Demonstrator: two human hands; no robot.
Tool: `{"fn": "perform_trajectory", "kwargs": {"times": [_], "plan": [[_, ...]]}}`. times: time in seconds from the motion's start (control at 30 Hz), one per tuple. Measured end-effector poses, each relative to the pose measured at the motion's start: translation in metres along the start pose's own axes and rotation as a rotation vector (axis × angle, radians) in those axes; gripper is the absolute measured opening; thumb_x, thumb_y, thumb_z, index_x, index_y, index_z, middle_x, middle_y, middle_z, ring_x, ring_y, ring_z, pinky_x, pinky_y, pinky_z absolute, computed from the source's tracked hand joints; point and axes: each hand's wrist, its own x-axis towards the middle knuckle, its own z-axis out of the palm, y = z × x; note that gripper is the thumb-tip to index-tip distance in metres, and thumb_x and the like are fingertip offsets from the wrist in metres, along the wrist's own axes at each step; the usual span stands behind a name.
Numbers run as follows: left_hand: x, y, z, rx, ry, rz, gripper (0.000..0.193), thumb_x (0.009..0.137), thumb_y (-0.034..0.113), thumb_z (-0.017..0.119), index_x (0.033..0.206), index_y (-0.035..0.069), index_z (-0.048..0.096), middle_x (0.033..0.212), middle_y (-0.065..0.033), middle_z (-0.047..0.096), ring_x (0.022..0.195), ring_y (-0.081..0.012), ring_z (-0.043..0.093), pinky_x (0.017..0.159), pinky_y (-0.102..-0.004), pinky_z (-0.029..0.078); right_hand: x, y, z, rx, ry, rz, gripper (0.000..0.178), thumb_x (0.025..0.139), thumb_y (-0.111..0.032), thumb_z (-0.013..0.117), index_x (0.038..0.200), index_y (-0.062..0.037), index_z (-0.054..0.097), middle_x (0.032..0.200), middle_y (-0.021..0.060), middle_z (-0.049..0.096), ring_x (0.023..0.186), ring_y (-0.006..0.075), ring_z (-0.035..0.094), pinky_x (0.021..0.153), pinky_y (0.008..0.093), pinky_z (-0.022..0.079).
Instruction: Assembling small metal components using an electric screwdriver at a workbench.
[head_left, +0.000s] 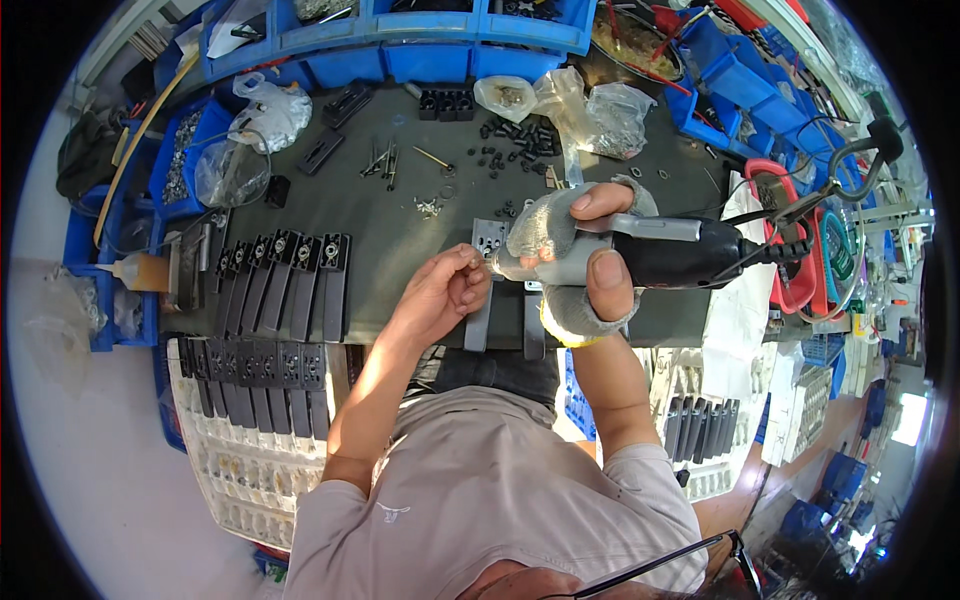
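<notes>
My right hand [548, 228], in a grey fingerless glove, is wrapped round a black and grey electric screwdriver [675, 255] that lies sideways with its tip to the left. Beside that tip my left hand [440, 293] is bare, its thumb and fingers pinched together. Whatever they pinch is too small or hidden. Under the hands, partly covered, a black handle-like part [478, 325] with a metal plate [489, 232] at its far end lies near the mat's front edge. A second similar part [535, 325] lies to its right.
Several finished-looking black parts [305, 290] stand in a row at left, with more on a white tray [250, 460]. Small black pieces [520, 140], loose screws [428, 207] and plastic bags [615, 120] lie farther back. Blue bins [428, 62] line the far edge. A red basket [795, 285] stands at right.
</notes>
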Motion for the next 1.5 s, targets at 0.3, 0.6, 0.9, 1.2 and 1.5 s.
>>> {"fn": "perform_trajectory", "kwargs": {"times": [0.3,0.6,0.9,1.2,1.5], "plan": [[-0.001,-0.004,0.011,-0.078,0.014,-0.032,0.023,0.108,0.025,0.05,0.099,0.003,0.055,0.084,-0.0002,0.047,0.063,-0.007,0.041,0.052,-0.0226,0.033,-0.005,0.009,-0.016,-0.028,-0.052,0.014,0.054,0.088,-0.038,0.076,0.114,-0.0013,0.047,0.084,0.0144,0.061,0.074,0.0242,0.063,0.07,0.039,0.056],[0.002,-0.004,0.008,-0.05,0.011,-0.05,0.024,0.108,0.025,0.051,0.101,0.002,0.055,0.083,-0.0003,0.048,0.064,-0.0069,0.041,0.053,-0.0232,0.033,-0.006,0.007,-0.02,-0.046,-0.037,-0.006,0.053,0.088,-0.037,0.074,0.113,-0.0004,0.047,0.086,0.0154,0.06,0.075,0.0244,0.063,0.07,0.0398,0.056],[0.006,-0.006,0.007,-0.006,-0.045,-0.121,0.023,0.107,0.026,0.053,0.109,0.003,0.057,0.084,0.0002,0.051,0.063,-0.0067,0.044,0.052,-0.0208,0.033,-0.006,0.005,-0.028,-0.083,-0.012,-0.036,0.052,0.088,-0.036,0.074,0.114,0.0005,0.048,0.087,0.0162,0.061,0.075,0.0238,0.064,0.071,0.0385,0.056],[0.018,0.013,0.025,1.507,0.035,0.641,0.037,0.09,0.025,0.079,0.115,0.0,0.066,0.103,-0.0083,0.066,0.091,-0.0217,0.063,0.076,-0.0321,0.052,-0.011,-0.003,-0.044,-0.364,-0.021,0.061,0.041,0.085,-0.029,0.079,0.109,-0.0014,0.059,0.097,0.0078,0.062,0.084,0.0118,0.06,0.079,0.0283,0.05],[0.04,-0.012,0.025,1.841,-0.089,0.58,0.091,0.074,0.037,0.088,0.147,0.002,0.047,0.151,-0.0148,0.047,0.15,-0.0383,0.03,0.124,-0.0594,0.015,-0.011,0.002,-0.038,-0.213,0.048,0.125,0.032,0.085,-0.007,0.078,0.11,0.0006,0.059,0.079,0.0054,0.064,0.069,0.0097,0.062,0.063,0.0253,0.051]]}}
